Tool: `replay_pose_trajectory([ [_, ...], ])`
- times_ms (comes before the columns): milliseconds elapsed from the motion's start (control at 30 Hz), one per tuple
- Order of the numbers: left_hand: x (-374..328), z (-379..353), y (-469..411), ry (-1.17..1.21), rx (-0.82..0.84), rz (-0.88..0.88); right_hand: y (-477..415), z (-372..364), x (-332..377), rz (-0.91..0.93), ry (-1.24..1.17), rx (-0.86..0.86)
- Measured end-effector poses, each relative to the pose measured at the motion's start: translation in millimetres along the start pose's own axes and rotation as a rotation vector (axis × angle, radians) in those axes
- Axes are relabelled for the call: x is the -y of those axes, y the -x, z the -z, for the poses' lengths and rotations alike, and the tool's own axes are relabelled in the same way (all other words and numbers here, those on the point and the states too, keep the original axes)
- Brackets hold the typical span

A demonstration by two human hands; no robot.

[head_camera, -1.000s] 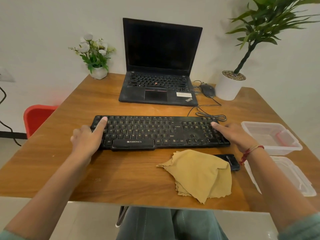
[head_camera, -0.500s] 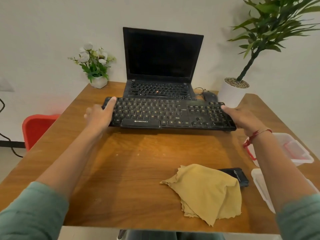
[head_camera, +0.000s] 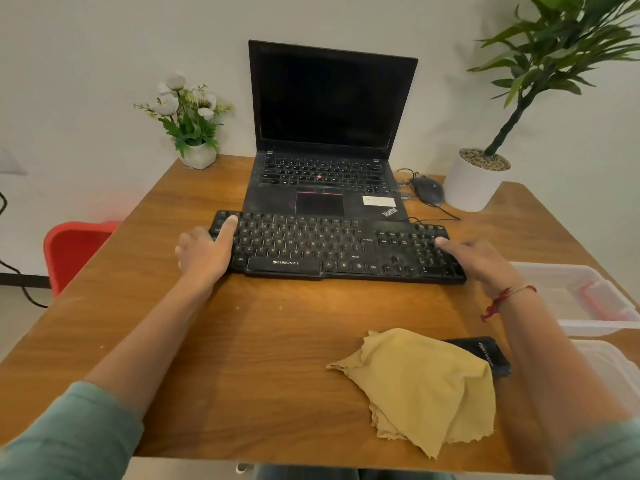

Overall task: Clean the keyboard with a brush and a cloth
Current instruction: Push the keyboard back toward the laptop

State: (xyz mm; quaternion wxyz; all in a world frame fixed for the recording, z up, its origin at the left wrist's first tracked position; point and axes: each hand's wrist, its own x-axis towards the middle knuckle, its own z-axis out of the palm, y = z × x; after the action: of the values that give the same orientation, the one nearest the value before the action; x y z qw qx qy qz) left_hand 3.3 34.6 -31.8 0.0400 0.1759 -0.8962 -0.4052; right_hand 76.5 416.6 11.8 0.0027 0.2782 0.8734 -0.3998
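A: Hands?
B: Left hand (head_camera: pixel 204 252) and right hand (head_camera: pixel 481 261) each clasp one end of the keyboard (head_camera: pixel 332 247), thumbs over the keys.
A: Hazard?
B: Its far edge meets the laptop (head_camera: pixel 329 133). A forward push may shove that. The cloth (head_camera: pixel 422 382) lies near, untouched.

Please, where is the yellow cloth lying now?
In the head view, the yellow cloth lies on the table at the near right, in front of the keyboard, partly over a small black object.
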Motion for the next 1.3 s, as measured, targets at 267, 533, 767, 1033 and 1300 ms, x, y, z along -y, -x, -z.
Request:
replay_pose_trajectory([
  [267,-6,-8,0,-0.095,-0.001,-0.022,-10,-3,1,-0.03,-0.1,-0.069],
  [533,-3,-9,7,-0.201,0.012,-0.068,-12,-7,3,-0.023,-0.168,-0.085],
  [767,-2,-2,9,-0.076,0.038,-0.053,-2,-3,1,0.022,-0.112,-0.058],
  [1033,9,-7,17,-0.041,0.055,-0.081,-4,-9,-2,0.0,-0.05,-0.054],
  [1300,7,-7,16,-0.018,0.052,-0.053,-6,-12,-5,0.017,-0.084,-0.033],
])
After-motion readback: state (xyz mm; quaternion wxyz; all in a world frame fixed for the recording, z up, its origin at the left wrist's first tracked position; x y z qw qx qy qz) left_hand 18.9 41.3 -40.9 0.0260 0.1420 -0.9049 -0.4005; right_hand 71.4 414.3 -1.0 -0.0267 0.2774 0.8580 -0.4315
